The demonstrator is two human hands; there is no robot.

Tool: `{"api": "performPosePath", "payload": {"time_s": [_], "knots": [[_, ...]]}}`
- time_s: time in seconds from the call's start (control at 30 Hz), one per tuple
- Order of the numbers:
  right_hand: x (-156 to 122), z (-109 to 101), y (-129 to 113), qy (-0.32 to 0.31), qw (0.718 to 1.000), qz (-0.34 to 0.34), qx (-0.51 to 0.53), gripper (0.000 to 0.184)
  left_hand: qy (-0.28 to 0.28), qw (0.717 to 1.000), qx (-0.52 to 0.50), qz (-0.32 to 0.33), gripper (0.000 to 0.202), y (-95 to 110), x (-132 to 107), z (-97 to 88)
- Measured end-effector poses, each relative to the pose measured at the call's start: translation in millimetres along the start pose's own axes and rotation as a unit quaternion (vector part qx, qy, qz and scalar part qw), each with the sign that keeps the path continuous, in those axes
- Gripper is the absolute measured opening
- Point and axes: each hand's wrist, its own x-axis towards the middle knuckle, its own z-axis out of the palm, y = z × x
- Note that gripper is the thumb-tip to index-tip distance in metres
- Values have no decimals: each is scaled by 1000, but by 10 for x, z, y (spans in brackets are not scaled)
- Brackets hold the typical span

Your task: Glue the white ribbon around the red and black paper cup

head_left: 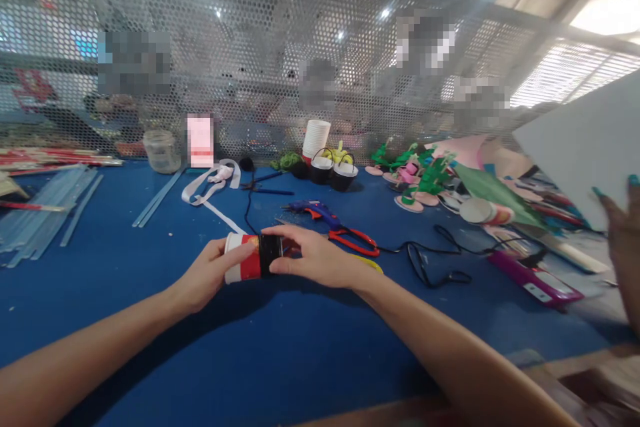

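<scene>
A paper cup (243,257), white and red with a black band round one end, lies sideways just above the blue table (250,347). My left hand (207,273) is wrapped round its white end. My right hand (313,257) pinches the black band, fingers pressed on top of it. Just behind my right hand lie red-handled scissors (353,240) and a blue glue gun (317,211) with a black cord (425,260).
Clear glue sticks (45,213) lie at the left, a white ribbon (213,183) and a jar (161,150) farther back. Stacked white cups (316,138), two black pots (333,173) and green and pink craft pieces (425,177) stand behind. Another person's hand (623,233) holds a white sheet (585,140) at the right. A mesh screen (300,47) closes the back.
</scene>
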Motion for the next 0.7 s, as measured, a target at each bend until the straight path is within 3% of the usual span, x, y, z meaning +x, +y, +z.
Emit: {"api": "performPosePath", "payload": {"time_s": [0.17,0.47,0.6,0.7], "knots": [[-25,61,-57,16,993,-66,-97,49,15,999,-45,-26,26,-24,25,5],[-54,157,-120,27,985,-125,-114,39,12,996,85,33,26,-38,-26,17],[-55,219,-158,19,983,-153,-95,35,6,994,104,31,26,-47,-24,26],[-12,157,-112,81,986,-126,-77,23,20,995,97,19,27,-35,-21,41]]}}
